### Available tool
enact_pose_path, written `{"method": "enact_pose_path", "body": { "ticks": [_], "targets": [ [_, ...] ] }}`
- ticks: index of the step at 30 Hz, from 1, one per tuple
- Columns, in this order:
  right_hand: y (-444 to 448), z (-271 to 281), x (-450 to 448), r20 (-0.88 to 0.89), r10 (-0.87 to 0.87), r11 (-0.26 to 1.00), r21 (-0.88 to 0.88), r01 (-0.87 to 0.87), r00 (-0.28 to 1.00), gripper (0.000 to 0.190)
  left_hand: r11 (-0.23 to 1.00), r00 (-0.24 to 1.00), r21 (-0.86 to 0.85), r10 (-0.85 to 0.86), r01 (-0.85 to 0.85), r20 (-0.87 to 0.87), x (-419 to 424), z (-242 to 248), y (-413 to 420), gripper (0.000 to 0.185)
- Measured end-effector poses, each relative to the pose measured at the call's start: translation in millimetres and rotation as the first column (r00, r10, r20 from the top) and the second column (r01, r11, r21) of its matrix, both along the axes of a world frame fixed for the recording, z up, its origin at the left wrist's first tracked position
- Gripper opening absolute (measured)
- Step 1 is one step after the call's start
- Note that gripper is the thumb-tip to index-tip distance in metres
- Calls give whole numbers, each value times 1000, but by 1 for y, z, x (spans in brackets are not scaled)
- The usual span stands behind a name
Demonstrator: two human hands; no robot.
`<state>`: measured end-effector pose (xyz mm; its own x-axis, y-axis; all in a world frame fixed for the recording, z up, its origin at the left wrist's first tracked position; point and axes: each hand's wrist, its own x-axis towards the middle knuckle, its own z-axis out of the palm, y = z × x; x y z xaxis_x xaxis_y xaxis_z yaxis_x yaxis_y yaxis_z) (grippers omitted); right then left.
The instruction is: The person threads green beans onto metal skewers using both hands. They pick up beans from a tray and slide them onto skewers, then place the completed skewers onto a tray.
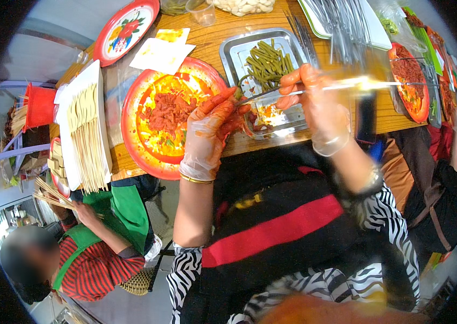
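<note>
Both my hands wear clear plastic gloves smeared with red-orange sauce. My right hand (313,97) grips a thin metal skewer (333,86), which slants down leftward to my left hand (208,133). Between the left fingers, at the skewer's tip, is a small greenish piece of food (238,94), partly hidden. Left of that hand stands a red enamel plate (131,133) holding red marinated meat strips (167,113) in oily sauce. Behind my hands sits a steel tray (228,54) with cut green beans (269,62) and some meat at its near side, partly covered by my left hand.
Metal skewers (344,28) lie on a white tray (307,16) at the back right. A white tray (64,137) of bamboo-skewered food (86,129) stands left, near a co-worker (102,259) holding sticks. A floral plate (127,30), stained white cards (161,54) and a dark phone-like slab (366,117) are also on the table.
</note>
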<state>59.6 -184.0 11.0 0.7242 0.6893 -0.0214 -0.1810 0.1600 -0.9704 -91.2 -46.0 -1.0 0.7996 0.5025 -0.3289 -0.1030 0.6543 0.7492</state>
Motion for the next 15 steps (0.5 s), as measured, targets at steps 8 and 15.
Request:
{"method": "enact_pose_path", "body": {
  "ticks": [8,15],
  "targets": [
    [-5,9,11,74,161,986,-57,-157,984,47,998,1000,51,29,-29,5,-1,-5,4,31],
    [2,10,-3,63,188,982,-29,-186,980,48,999,999,45,-14,12,36,1,-1,3,30]
  ]
}}
